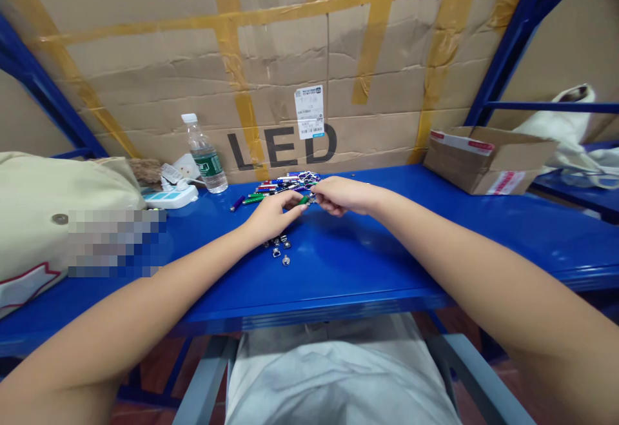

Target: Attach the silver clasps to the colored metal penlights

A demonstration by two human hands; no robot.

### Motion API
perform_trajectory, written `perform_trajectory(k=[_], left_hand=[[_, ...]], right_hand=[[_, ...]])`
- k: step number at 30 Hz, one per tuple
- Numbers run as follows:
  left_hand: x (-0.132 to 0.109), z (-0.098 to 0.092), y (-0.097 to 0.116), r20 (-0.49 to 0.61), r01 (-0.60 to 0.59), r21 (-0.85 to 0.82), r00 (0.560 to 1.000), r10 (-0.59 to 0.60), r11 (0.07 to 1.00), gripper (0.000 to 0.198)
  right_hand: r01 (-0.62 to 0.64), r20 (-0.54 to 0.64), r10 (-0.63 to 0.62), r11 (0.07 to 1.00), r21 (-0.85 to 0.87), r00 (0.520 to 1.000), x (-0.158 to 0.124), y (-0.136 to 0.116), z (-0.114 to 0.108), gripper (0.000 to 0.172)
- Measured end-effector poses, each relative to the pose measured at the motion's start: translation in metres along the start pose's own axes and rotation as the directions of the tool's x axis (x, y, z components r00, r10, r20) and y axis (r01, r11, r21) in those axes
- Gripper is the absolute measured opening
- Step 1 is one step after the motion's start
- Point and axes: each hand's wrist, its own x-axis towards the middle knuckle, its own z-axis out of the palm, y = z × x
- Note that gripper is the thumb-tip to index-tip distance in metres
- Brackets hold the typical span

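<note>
Between the thumb and fingers of my left hand is a small green tube that looks like a mini flashlight. My right hand is closed in a pinch close to the tube's right end; what its fingertips grip is hidden. Just behind both hands lies a pile of slim coloured tubes, blue, red and green, with metal rings and chains among them. One blue tube lies apart at the pile's left. Several small silvery metal pieces are scattered on the blue table below my left hand.
A water bottle and a white power strip stand at the back left. The pale bag takes up the left end. An open cardboard box sits at the right. Taped cardboard walls off the back.
</note>
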Motion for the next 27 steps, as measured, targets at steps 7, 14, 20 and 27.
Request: perform_trajectory(k=[7, 14, 20, 27], left_hand=[[-0.0009, 0.0011, -0.0038, 0.072, 0.035, -0.295, 0.997, -0.014, 0.955, 0.011], [-0.0005, -0.0020, -0.0083, 0.064, 0.033, -0.151, 0.998, -0.023, 0.988, 0.022], [-0.0010, -0.0025, -0.0090, 0.068, 0.046, -0.314, 0.997, -0.026, 0.948, 0.024], [-0.0038, -0.0026, -0.0055, 0.034, -0.033, -0.309, 0.998, 0.045, 0.950, 0.020]], right_hand=[[0.208, -0.104, -0.247, 0.934, -0.292, 0.963, -0.0047, -0.0005, -0.0056, 0.021], [0.309, -0.136, -0.411, 0.831, -0.463, 0.901, -0.0095, -0.0038, -0.0024, 0.012], [0.354, -0.136, -0.480, 0.783, -0.511, 0.867, -0.0059, 0.0005, -0.0048, 0.004], [0.356, -0.123, -0.486, 0.768, -0.532, 0.865, -0.0036, 0.0030, -0.0054, 0.004]])
